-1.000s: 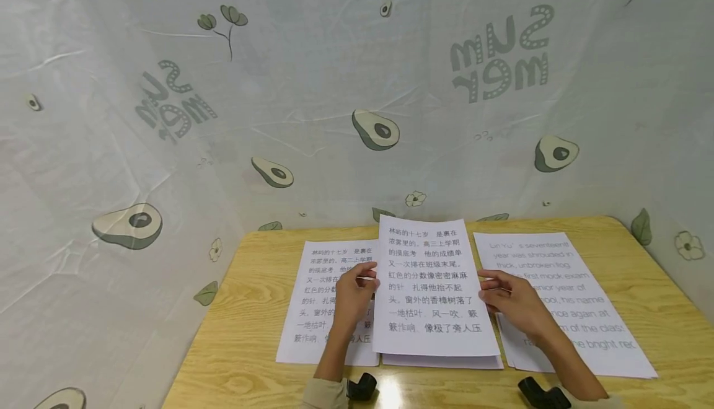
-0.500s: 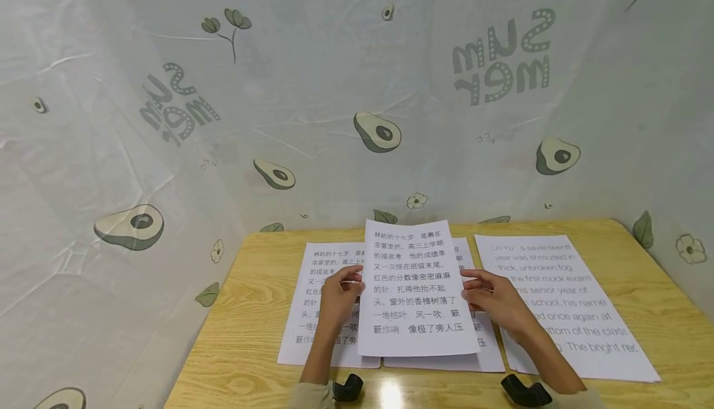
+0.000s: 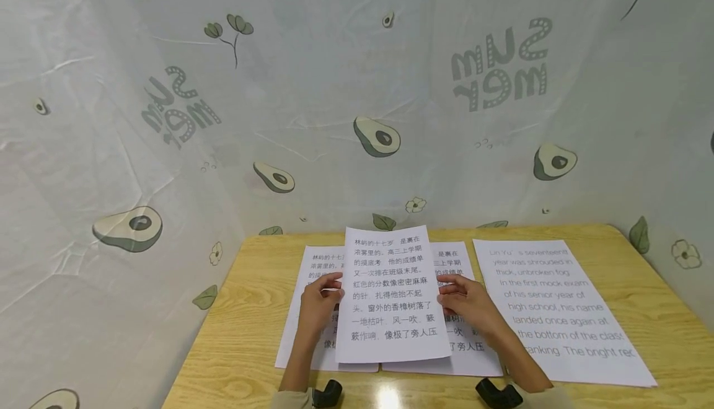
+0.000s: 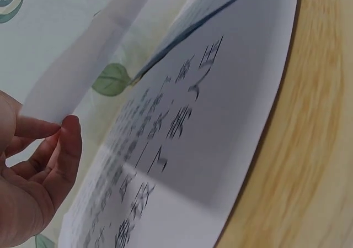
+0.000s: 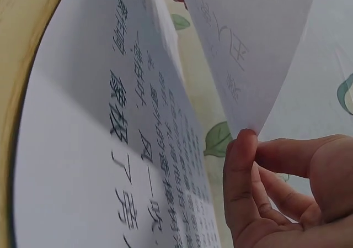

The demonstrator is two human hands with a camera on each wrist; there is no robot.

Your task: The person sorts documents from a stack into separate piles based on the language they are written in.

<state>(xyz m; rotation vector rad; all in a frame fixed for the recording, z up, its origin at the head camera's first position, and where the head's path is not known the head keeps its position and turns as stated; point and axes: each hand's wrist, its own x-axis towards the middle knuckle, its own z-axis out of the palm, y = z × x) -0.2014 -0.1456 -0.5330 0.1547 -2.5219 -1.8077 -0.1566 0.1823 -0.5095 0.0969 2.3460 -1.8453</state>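
Both hands hold one printed sheet of Chinese text (image 3: 390, 294) by its side edges: the left hand (image 3: 318, 305) pinches the left edge between thumb and fingers, and the right hand (image 3: 467, 305) pinches the right edge the same way. A grip on each side seems meant to keep the thin page flat and readable while it hangs lifted above the counter (image 3: 240, 359). It hovers over the seam between two other Chinese sheets lying flat, the left sheet (image 3: 312, 260) and the middle sheet (image 3: 463, 353), partly covering both. From the wrist views the raised page is clearly apart from the paper beneath, casting a shadow on it. Well to the right lies a sheet of English text (image 3: 558, 310), flat and just beside the middle one. Underneath is pale wood-grain, with a bright glare near the front edge. A white cloth backdrop (image 3: 357, 87) printed with avocados, leaves and mirrored "SUMMER" lettering encloses the space on three sides.
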